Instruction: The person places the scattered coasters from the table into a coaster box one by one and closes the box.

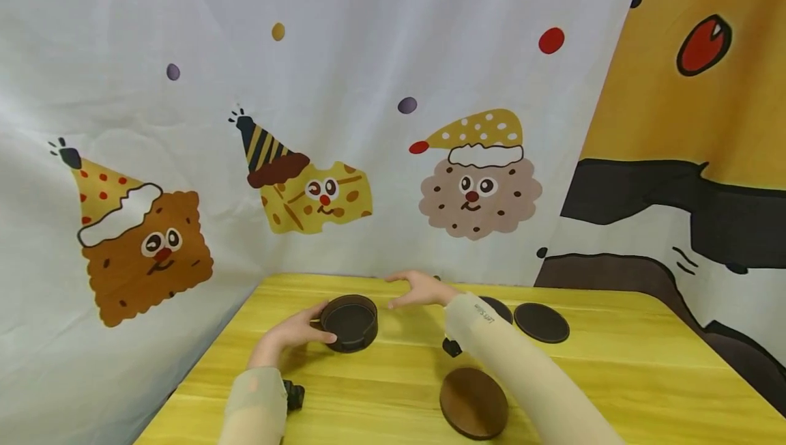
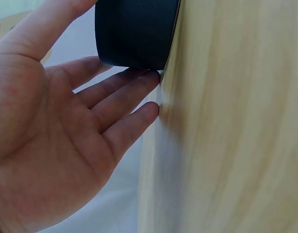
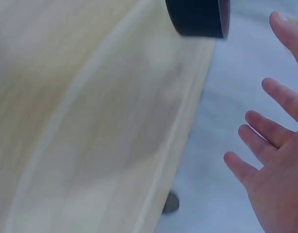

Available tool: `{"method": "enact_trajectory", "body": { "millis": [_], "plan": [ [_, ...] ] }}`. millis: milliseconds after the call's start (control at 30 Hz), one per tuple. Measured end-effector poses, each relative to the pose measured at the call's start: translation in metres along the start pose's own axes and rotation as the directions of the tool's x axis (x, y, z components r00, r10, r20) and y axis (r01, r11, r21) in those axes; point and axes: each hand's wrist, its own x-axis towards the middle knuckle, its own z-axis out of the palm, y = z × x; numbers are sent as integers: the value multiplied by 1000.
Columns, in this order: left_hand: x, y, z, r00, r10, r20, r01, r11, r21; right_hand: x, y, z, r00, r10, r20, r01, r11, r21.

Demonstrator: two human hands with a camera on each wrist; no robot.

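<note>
A round, dark coaster holder (image 1: 348,337) with a low wall and a notch at the front stands on the table's left half. Its inside looks dark; whether a coaster lies in it I cannot tell. My left hand (image 1: 299,329) holds the holder's left side, thumb at the front and fingers behind. In the left wrist view the fingertips touch the holder's black wall (image 2: 134,34). To the right of the holder, my right hand (image 1: 420,289) hovers with fingers spread, apart from it and holding nothing. The right wrist view shows those fingers (image 3: 265,133) clear of the holder (image 3: 197,17).
A brown round coaster (image 1: 473,403) lies near the front, beside my right forearm. Farther back right lie a dark coaster (image 1: 542,323) and another dark coaster (image 1: 496,308), partly hidden by the right sleeve. Behind the yellow wooden table (image 1: 651,356) hangs a printed cloth (image 1: 381,42).
</note>
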Motion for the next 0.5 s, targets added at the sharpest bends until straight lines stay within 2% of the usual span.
{"method": "enact_trajectory", "body": {
  "millis": [167, 333, 500],
  "plan": [
    [-3, 0, -1, 999, 28, 19, -28, 1000, -4, -22, 21, -16, 999, 1, -41, 2, 997, 74],
    [-4, 1, -1, 997, 59, 42, -58, 998, -12, -53, 41, -31, 992, 75, -99, -66, 994, 92],
    [-4, 4, -1, 997, 69, 44, -68, 998, -11, -85, 67, -41, 972, 161, -168, -135, 978, 157]
  ]
}}
